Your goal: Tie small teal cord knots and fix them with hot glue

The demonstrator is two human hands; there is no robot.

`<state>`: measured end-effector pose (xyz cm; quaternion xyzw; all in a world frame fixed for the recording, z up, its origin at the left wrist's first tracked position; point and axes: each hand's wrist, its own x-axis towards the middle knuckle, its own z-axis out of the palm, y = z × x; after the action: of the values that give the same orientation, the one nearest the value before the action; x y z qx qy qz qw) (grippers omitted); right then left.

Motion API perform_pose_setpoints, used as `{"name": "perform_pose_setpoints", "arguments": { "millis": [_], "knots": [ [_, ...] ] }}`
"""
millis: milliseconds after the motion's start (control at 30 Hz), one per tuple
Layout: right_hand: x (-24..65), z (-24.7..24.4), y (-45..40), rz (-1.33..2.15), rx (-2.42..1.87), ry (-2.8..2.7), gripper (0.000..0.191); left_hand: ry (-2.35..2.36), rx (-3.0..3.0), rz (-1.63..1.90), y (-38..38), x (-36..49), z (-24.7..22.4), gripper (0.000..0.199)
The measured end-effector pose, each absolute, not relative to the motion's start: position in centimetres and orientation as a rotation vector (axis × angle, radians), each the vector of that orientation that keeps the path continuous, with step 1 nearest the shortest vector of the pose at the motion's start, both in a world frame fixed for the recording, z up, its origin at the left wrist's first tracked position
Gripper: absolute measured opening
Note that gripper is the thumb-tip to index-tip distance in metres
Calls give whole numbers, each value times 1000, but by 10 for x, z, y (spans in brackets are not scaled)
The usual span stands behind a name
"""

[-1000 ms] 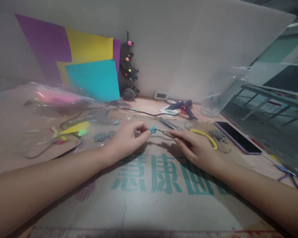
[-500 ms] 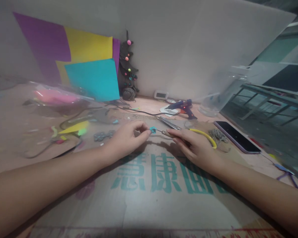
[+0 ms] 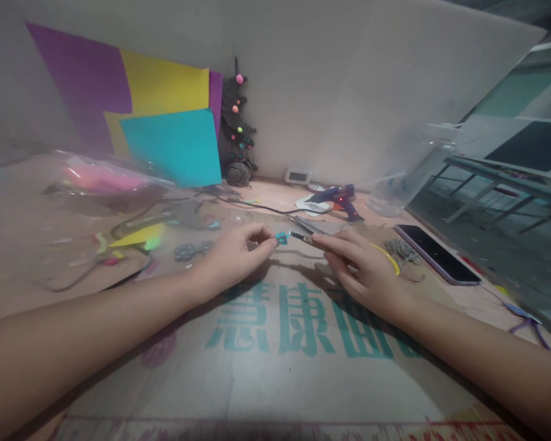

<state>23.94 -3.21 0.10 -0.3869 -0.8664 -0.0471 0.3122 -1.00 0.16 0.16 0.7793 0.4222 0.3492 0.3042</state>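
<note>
A small teal piece [image 3: 281, 237] is pinched between the thumb and fingertips of my left hand [image 3: 239, 260]. My right hand [image 3: 365, 263] grips a thin pen-like tool [image 3: 304, 238], whose tip points left, close beside the teal piece. A small gap seems to lie between tip and piece. Both hands are above a cardboard sheet [image 3: 266, 392] with large green characters. Behind my right hand lie metal scissors [image 3: 305, 223], partly covered by it. A yellow curved handle [image 3: 388, 257] shows past my right knuckles.
Behind the hands are a blue glue gun [image 3: 344, 199] and a small white clock [image 3: 297, 176]. A phone [image 3: 436, 252] and grey cord [image 3: 403, 251] lie right. Coloured sheets [image 3: 172, 147] lean on the wall; left are a pink bag [image 3: 101, 174] and yellow scraps [image 3: 138, 236].
The tool tip has turned and drawn slightly back from the teal piece. My right hand has shifted a little right, covering more of the yellow handle. My left hand has barely moved.
</note>
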Motion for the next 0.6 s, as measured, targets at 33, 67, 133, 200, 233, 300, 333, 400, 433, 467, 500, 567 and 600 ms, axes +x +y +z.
{"name": "perform_pose_setpoints", "arguments": {
  "millis": [33,67,133,200,233,300,333,400,433,467,500,567,600],
  "knots": [
    [239,1,-32,-122,-1027,-2290,36,1123,2069,923,1,-10,2,21],
    [239,1,-32,-116,-1033,-2294,36,1128,2071,922,1,-10,2,21],
    [239,1,-32,-110,-1039,-2299,36,1132,2072,924,1,-9,2,22],
    [239,1,-32,-114,-1034,-2297,36,1129,2072,925,1,-9,3,21],
    [239,1,-32,-121,-1031,-2299,35,1129,2071,922,0,-9,3,21],
    [239,0,-32,-136,-1027,-2303,36,1131,2073,918,0,-9,4,22],
    [239,0,-32,-143,-1025,-2305,37,1132,2074,918,0,-10,4,22],
    [240,-1,-32,-150,-1022,-2310,38,1132,2077,918,0,-10,4,22],
    [240,-1,-32,-152,-1018,-2309,38,1130,2078,917,0,-10,4,22],
    [240,-1,-31,-152,-1013,-2309,38,1127,2079,918,0,-10,4,22],
    [240,-1,-31,-153,-1006,-2311,38,1125,2080,918,1,-10,3,22],
    [241,-1,-31,-151,-991,-2310,39,1122,2087,919,1,-10,3,22],
    [241,-1,-31,-148,-985,-2309,40,1123,2090,920,1,-10,3,21]
  ]
}}
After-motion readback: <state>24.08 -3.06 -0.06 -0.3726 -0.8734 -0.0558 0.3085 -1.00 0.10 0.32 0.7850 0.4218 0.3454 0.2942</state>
